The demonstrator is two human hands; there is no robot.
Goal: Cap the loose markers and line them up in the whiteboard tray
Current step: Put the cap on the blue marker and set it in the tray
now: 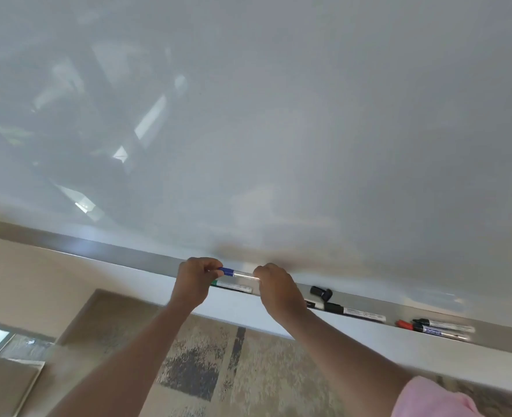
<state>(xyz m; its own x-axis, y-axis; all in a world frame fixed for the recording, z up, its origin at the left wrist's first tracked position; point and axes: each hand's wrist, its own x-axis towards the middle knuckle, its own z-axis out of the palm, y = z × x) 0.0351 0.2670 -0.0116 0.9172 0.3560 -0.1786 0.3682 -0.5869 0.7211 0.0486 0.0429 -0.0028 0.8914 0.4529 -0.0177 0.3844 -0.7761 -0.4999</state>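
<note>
— Head view, the only one; what's in hand?

— Blue marker [239, 272], held above the whiteboard tray [369, 299], just in front of the board's lower edge; left hand [195, 281] pinched closed on the blue-capped end, right hand [274, 288] curled closed on the pale barrel end; both hold the same marker, neither is spread wide.

— Its axis?

— Near level, running along the tray's length, blue end toward the tray's left; so the two hands face each other along that line; my guess is the cap gets pushed home by closing them together along it; whether it is seated yet I cannot tell, fingers hide the joint.

— What lies in the tray?

— Green marker [232, 285] directly below the held one, partly behind the hands; right of it a loose black cap [321, 292] by the tray's back wall; then a black marker [357, 312] lengthwise; farther right a red cap [405, 324] touching or just beside two more markers [442, 328] lying parallel.

— Nearer hand for the rest?

— Right hand is on the side of the black cap and black marker; left hand sits over the green one; after capping, I'd judge the blue one goes down parallel beside the green.
</note>
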